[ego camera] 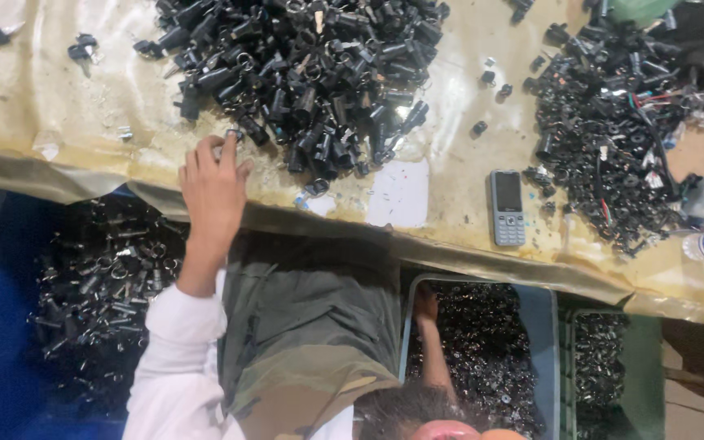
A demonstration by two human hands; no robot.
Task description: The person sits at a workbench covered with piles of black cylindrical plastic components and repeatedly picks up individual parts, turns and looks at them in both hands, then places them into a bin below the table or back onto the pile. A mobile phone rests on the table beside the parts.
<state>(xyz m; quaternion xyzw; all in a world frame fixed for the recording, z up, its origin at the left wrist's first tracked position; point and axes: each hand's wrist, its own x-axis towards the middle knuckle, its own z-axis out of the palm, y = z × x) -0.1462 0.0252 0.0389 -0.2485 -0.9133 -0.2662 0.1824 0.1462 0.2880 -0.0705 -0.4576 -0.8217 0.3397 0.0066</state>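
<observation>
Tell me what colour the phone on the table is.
Silver-grey phone, dark screen; head view.

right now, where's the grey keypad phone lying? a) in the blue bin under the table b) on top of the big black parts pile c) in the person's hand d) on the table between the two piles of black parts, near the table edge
d: the phone lies flat on the bare yellowish table cover, between the large pile and the right-hand pile, touched by neither hand.
</observation>
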